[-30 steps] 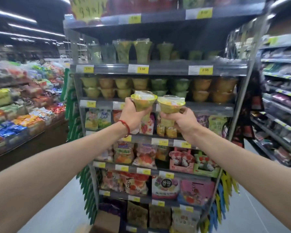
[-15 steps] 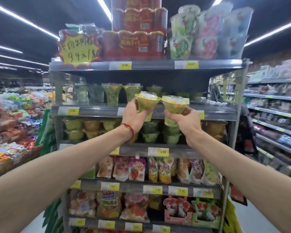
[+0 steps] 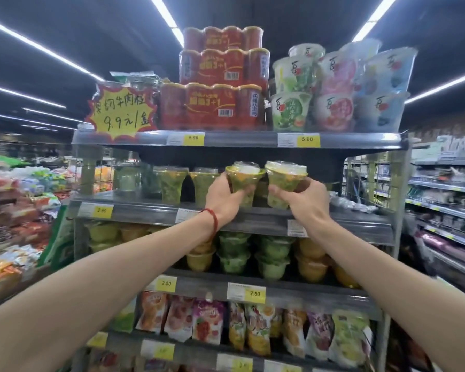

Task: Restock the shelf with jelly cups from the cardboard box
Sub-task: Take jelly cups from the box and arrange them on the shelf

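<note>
- The left hand point(image 3: 223, 196) is gripping a green jelly cup point(image 3: 243, 181) around its narrow lower part, with the fingers curling across the front.
- The right hand point(image 3: 306, 202) is gripping a second jelly cup point(image 3: 283, 181) the same way. Both cups are standing upright side by side, rims nearly touching.
- Both are being held at the front edge of the second shelf point(image 3: 145, 210), just right of the shelved cups point(image 3: 172, 186) — whether their bases are touching it I cannot tell.
</note>
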Tool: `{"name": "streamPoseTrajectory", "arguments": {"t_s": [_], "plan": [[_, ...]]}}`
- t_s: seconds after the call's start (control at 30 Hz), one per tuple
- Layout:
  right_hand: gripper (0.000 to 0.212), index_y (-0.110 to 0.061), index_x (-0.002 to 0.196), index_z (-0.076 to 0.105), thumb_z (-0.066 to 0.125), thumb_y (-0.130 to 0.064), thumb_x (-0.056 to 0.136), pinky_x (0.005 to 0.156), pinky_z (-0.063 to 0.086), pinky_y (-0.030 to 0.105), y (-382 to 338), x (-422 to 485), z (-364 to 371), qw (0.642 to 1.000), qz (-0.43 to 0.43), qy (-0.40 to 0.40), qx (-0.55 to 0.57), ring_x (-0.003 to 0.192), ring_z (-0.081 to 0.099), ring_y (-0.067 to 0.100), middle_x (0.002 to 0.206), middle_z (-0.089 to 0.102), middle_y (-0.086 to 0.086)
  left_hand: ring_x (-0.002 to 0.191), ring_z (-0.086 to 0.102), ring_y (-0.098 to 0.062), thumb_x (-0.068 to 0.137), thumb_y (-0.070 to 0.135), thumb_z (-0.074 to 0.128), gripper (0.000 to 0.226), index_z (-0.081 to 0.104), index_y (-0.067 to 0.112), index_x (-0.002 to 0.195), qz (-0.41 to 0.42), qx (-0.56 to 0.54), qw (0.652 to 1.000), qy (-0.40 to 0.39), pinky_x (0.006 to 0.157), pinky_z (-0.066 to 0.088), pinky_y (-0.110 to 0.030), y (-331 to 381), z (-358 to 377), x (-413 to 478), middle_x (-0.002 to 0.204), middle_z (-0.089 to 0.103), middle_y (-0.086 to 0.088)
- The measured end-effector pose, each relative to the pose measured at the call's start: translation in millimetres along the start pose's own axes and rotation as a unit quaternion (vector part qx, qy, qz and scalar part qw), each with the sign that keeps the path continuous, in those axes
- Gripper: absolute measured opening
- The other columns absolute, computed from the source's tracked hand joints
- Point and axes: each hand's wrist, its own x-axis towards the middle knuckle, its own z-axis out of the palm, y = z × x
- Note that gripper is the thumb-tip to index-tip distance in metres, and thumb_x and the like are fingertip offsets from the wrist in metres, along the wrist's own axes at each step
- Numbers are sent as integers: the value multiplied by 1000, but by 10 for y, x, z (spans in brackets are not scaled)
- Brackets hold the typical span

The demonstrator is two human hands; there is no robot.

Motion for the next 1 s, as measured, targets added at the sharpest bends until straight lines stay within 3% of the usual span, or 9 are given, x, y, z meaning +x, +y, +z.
{"name": "streamPoseTrajectory", "arguments": {"t_s": [0.13, 0.27, 0.37, 0.5, 0.57, 0.73, 0.9, 1.0], "plan": [[47, -25, 101, 76, 88, -57, 69, 88, 57, 35, 80, 155, -54, 999, -17, -14, -45, 90, 71, 11, 92, 76, -12, 101, 64, -13, 80, 41, 77, 42, 63, 19, 114, -10, 25, 1000, 3, 92, 51, -31, -17, 111, 90, 110, 69, 7], [49, -29, 97, 74, 80, -69, 70, 80, 57, 37, 210, 250, -34, 995, -29, -31, -92, 84, 69, 12, 87, 74, -13, 102, 64, -16, 81, 49, 73, 43, 63, 21, 113, -30, 84, 996, 8, 91, 52, -34, -102, 194, 169, 110, 69, 7], [55, -25, 96, 72, 73, -75, 73, 72, 51, 36, 216, 308, -20, 989, -21, -51, -139, 79, 65, 17, 85, 72, -8, 102, 64, -21, 77, 65, 65, 57, 60, 22, 113, -50, 149, 987, 17, 90, 53, -42, -178, 240, 178, 111, 68, 4], [63, -16, 79, 52, 65, -78, 78, 67, 45, 36, 219, 368, 1, 970, 6, -79, -228, 84, 64, 29, 83, 65, 2, 105, 64, -23, 74, 77, 54, 72, 54, 21, 119, -58, 191, 979, 31, 90, 53, -46, -220, 305, 180, 115, 66, 3], [64, -17, 77, 45, 61, -79, 81, 71, 45, 38, 221, 379, 2, 962, 5, -89, -256, 89, 63, 32, 87, 65, 4, 107, 63, -24, 78, 73, 56, 72, 51, 17, 122, -54, 197, 978, 43, 91, 53, -46, -220, 333, 171, 118, 64, 0], [62, -12, 92, 51, 54, -74, 89, 72, 45, 40, 282, 350, -28, 953, -41, -100, -282, 90, 62, 32, 92, 63, 4, 110, 60, -27, 87, 60, 57, 62, 44, 11, 124, -38, 217, 970, 99, 89, 52, -41, -224, 444, 112, 120, 62, -6], [62, -11, 102, 50, 53, -73, 91, 75, 40, 39, 228, 389, -77, 948, -24, -135, -288, 102, 61, 35, 101, 60, 5, 114, 58, -29, 90, 58, 54, 65, 42, 7, 128, -33, 245, 965, 93, 91, 51, -44, -165, 456, 99, 125, 59, -10], [61, -12, 106, 47, 52, -71, 92, 75, 40, 39, 222, 403, -84, 948, -14, -154, -280, 94, 56, 31, 101, 57, 5, 120, 54, -29, 91, 55, 55, 66, 40, 6, 133, -28, 248, 965, 85, 97, 49, -44, -163, 458, 75, 130, 57, -11]]}}
